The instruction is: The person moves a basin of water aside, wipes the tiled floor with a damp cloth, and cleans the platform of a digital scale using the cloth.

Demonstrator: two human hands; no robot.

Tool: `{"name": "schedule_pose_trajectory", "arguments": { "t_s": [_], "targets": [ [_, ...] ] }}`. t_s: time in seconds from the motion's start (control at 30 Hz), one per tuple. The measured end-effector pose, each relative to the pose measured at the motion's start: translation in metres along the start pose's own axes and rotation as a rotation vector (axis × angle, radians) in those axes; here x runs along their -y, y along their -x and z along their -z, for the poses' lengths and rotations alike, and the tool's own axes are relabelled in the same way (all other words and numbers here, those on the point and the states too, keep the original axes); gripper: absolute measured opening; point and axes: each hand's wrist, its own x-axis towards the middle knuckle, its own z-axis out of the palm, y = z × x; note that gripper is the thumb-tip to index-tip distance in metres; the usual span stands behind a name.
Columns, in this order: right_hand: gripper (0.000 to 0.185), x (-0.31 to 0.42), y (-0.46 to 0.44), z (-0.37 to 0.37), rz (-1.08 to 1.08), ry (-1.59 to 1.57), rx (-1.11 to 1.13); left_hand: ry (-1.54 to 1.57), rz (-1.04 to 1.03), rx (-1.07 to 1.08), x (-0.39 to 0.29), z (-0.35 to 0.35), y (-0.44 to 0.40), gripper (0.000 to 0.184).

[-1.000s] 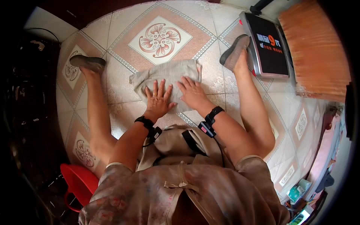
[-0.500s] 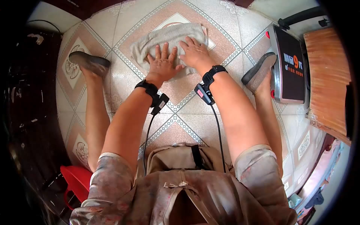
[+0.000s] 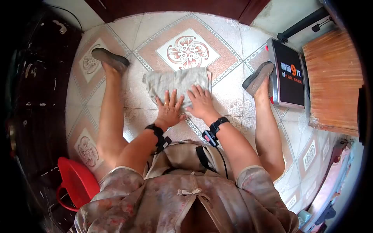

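Note:
A grey cloth lies spread on the patterned tile floor in front of me. My left hand rests on its near edge, palm down with the fingers spread and a ring on one finger. Beside it, my right hand presses flat on the cloth's near right part, fingers stretched out. The thumbs point toward each other with a small gap between them. Black straps with small devices circle both wrists.
A black platform scale stands at the right beside a wooden cabinet. Dark furniture lines the left side, with a red plastic container near my left knee. My shod feet are on either side of the cloth.
Both hands have drawn the cloth back toward my body, and my arms are more bent. The tile medallion beyond the cloth is now uncovered. My view has shifted as well.

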Motion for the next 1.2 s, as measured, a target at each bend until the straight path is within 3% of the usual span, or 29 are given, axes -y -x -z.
{"name": "schedule_pose_trajectory", "arguments": {
  "t_s": [0.2,0.3,0.43,0.6,0.7,0.8,0.9,1.0,1.1,1.2],
  "targets": [
    [0.071,0.026,0.046,-0.011,0.047,-0.036,0.028,0.055,0.069,0.03,-0.023,-0.004,0.057,0.086],
    [0.066,0.019,0.052,-0.015,0.07,-0.058,0.062,0.296,0.181,-0.042,-0.022,-0.007,0.047,0.076],
    [0.066,0.009,0.045,-0.004,-0.007,-0.094,-0.077,0.175,0.204,-0.11,-0.016,-0.018,0.026,0.073],
    [0.068,-0.016,-0.021,-0.006,0.088,-0.023,-0.155,0.036,0.288,-0.179,0.019,-0.021,-0.029,0.077],
    [0.056,-0.011,-0.096,-0.006,0.128,-0.008,-0.159,0.005,0.403,-0.214,0.059,-0.018,-0.073,0.076],
    [0.05,-0.006,-0.164,-0.02,0.125,-0.012,-0.262,-0.045,0.394,-0.319,0.113,-0.024,-0.122,0.076],
    [0.054,-0.03,-0.199,-0.005,0.096,0.02,-0.249,-0.064,0.375,-0.244,0.132,-0.003,-0.175,0.077],
    [0.059,-0.074,-0.205,0.013,-0.059,0.18,-0.154,-0.038,0.32,-0.182,0.098,0.019,-0.213,0.078],
    [0.068,-0.126,-0.175,0.019,-0.285,0.022,-0.129,-0.095,0.167,-0.174,0.033,0.029,-0.228,0.076],
    [0.07,-0.153,-0.126,0.029,-0.396,0.079,-0.064,0.031,0.049,-0.119,-0.028,0.033,-0.22,0.073]
  ]
}}
